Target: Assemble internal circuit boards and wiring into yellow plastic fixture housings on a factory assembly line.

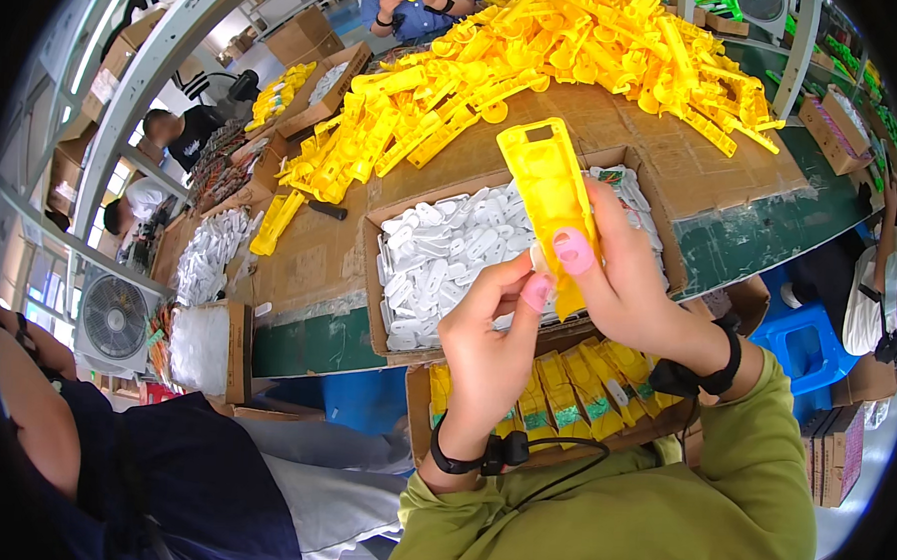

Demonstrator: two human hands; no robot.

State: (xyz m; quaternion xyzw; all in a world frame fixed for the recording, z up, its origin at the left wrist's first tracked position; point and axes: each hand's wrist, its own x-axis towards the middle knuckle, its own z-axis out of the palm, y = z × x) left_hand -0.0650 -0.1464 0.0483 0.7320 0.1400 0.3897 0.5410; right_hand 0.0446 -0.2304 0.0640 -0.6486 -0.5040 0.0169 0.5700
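My right hand (629,283) grips a long yellow plastic housing (548,179), held tilted above a box of white parts. The housing has a rectangular cut-out at its far end, and its hollow side faces me. My left hand (491,337) is closed in a pinch at the housing's near left edge. Something whitish shows at its fingertips, too small and covered to name. Pink finger covers sit on both thumbs. Below the housing, a cardboard box (371,267) holds many small white plastic pieces (450,245). Nearer me, another box (419,399) holds yellow housings (574,391) in a row.
A large heap of yellow housings (579,45) covers the far side of the table (306,344). White parts (214,255) lie at the left. A co-worker (160,468) is close on my left, another person (410,13) opposite. A blue stool (811,346) stands at right.
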